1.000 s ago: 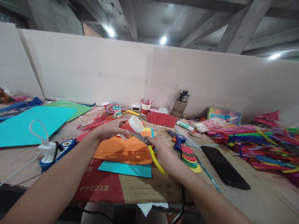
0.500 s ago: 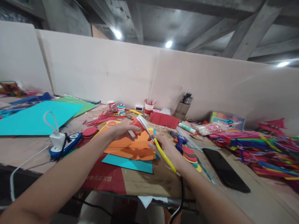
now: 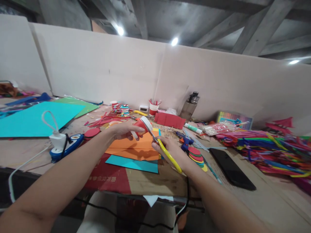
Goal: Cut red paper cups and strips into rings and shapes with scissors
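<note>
My left hand (image 3: 122, 130) is closed around a red paper cup (image 3: 143, 125) with a white inside, held on its side above the table. My right hand (image 3: 166, 149) grips yellow-handled scissors (image 3: 165, 150), and their blades reach up to the cup's rim. Below both hands lie orange paper sheets (image 3: 132, 147) and a teal sheet (image 3: 132, 164) on the worktable (image 3: 150, 183).
A blue glue gun (image 3: 184, 141), stacked coloured paper ovals (image 3: 196, 156) and a black phone (image 3: 230, 168) lie to the right. Coloured pipe cleaners (image 3: 262, 149) pile at far right. A white charger on a blue power strip (image 3: 64, 145) and large teal sheet (image 3: 31, 118) sit left.
The cup has been turned so its mouth faces away to the right, and the scissor blades have come up against its rim. Both hands sit slightly higher and closer together.
</note>
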`<move>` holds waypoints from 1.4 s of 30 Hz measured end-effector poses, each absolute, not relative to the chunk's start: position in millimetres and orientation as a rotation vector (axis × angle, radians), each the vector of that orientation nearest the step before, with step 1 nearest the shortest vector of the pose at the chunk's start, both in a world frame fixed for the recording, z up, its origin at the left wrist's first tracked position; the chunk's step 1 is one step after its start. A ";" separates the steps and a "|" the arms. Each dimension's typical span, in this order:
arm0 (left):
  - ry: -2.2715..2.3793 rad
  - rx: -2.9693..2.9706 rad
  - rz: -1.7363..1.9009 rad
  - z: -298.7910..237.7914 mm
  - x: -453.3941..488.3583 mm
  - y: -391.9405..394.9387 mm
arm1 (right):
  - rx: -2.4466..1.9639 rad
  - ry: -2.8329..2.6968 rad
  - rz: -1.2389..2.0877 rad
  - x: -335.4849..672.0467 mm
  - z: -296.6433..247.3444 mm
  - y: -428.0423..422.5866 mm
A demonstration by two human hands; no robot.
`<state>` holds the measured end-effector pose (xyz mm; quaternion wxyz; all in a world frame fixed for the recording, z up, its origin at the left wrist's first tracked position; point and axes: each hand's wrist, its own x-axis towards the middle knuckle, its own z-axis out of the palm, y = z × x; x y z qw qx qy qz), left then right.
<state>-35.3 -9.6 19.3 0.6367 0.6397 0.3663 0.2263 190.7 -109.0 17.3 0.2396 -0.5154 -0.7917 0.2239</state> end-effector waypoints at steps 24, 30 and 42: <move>0.893 1.501 0.505 20.5 -26.6 -21.2 | -1.302 -2.176 0.723 205.8 14.0 -102.3; 0.696 1.344 0.669 14.0 -23.7 -15.8 | -1.272 -2.169 0.761 202.9 19.4 -107.4; 0.717 1.236 0.680 13.5 -20.1 -19.0 | -1.276 -2.225 0.705 200.5 16.6 -104.7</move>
